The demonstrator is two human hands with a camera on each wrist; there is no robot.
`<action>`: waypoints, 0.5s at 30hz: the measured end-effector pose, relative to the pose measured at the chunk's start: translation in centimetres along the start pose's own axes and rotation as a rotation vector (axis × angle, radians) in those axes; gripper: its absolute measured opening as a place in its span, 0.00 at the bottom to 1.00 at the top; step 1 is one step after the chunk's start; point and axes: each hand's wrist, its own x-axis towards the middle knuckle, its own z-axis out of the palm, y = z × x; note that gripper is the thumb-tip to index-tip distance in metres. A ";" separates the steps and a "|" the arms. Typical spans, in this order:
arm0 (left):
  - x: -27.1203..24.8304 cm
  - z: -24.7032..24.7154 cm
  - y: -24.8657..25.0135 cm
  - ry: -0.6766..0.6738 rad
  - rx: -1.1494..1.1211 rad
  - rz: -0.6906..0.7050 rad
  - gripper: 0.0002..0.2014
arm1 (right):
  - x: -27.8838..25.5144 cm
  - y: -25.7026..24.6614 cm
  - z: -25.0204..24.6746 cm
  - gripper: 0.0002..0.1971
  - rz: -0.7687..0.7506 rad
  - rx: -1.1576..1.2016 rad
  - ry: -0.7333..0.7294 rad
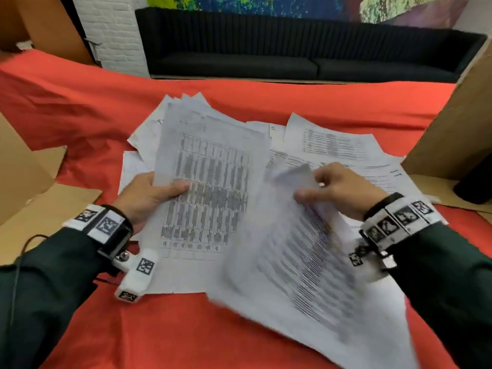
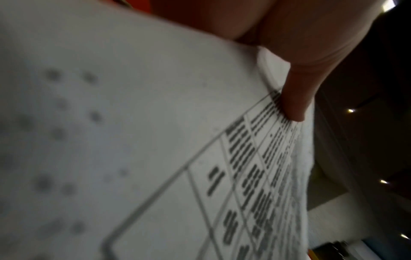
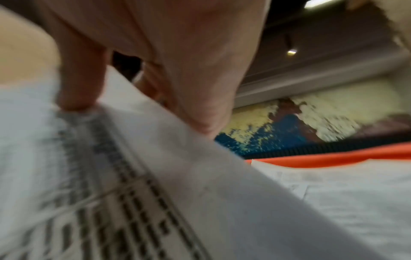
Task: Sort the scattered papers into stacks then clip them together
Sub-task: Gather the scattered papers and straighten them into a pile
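Note:
My left hand [image 1: 149, 193] holds a stack of printed sheets [image 1: 210, 187] by its left edge, thumb on top over a table of dark text. The left wrist view shows that thumb [image 2: 295, 98] pressing the top sheet [image 2: 155, 140]. My right hand [image 1: 338, 187] pinches a blurred, lifted sheet [image 1: 300, 262] near its upper edge, between the thumb and curled fingers. In the right wrist view the fingers [image 3: 80, 84] grip that sheet [image 3: 133, 193]. More loose papers [image 1: 332, 142] lie scattered on the red cloth beyond the right hand. No clip shows.
A red cloth [image 1: 106, 107] covers the table. Cardboard pieces lie at the left [image 1: 34, 198] and stand at the right [image 1: 452, 134]. A dark cylinder [image 1: 474, 182] sits by the right cardboard. A black sofa [image 1: 292, 49] stands behind the table.

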 end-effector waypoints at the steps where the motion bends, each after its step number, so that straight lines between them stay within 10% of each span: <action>1: -0.1 0.9 -0.1 -0.009 0.017 0.022 0.35 | 1.1 0.4 0.2 0.08 0.054 0.195 0.090; 8: 0.1 5.4 0.2 -0.079 -0.032 -0.063 0.56 | 7.7 4.7 3.0 0.16 0.404 0.720 0.460; 13: 0.4 6.7 2.5 -0.015 0.569 0.327 0.18 | 7.6 0.7 2.2 0.33 0.123 0.580 0.655; 15: 0.9 7.1 4.5 0.101 0.475 0.458 0.06 | 6.5 -2.3 0.6 0.32 -0.122 0.693 0.768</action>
